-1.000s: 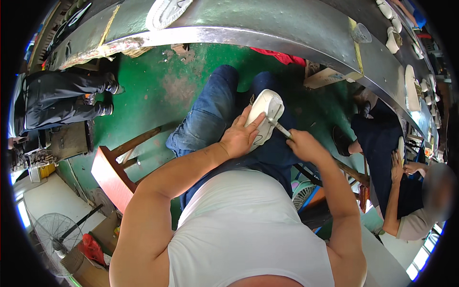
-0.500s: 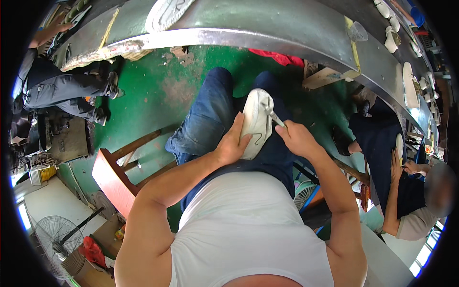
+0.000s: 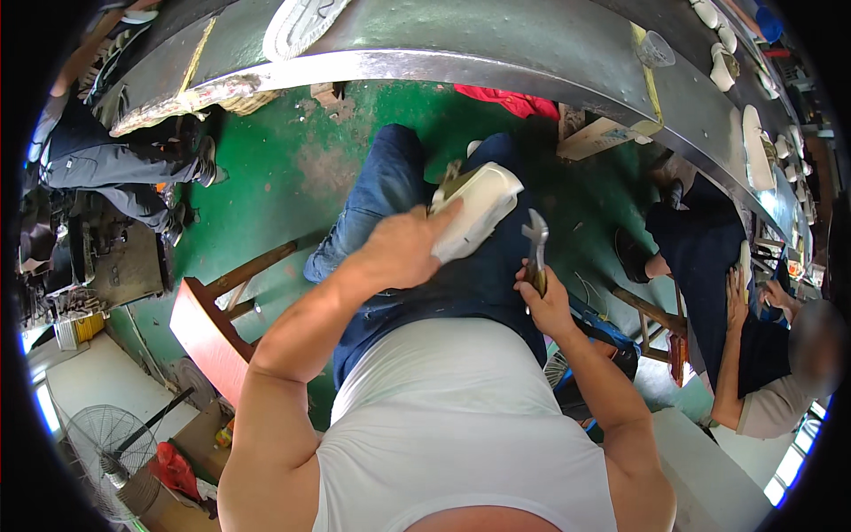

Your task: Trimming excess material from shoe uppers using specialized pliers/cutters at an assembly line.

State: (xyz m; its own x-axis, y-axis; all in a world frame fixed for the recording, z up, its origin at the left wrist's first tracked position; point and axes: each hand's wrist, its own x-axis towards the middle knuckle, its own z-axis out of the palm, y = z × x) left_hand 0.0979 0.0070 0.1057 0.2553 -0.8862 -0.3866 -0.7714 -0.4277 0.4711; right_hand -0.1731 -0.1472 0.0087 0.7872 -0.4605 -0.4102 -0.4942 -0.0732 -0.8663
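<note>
My left hand is closed round a cream-white shoe, held tilted above my lap. The shoe's side and sole edge face to the right, and part of its olive-coloured upper shows at its far left. In my right hand is a pair of metal pliers, their jaws pointing away from me. The jaws are just right of the shoe and apart from it. My fingers hide part of the pliers' handles.
A long metal-topped workbench runs across the far side, with a white shoe and a clear cup on it. To my left is a pinkish wooden stool. Another person sits at the right, a fan stands lower left.
My left hand has turned and tilted the shoe, showing its side. My right hand has drawn the pliers off the shoe, back toward me and slightly right.
</note>
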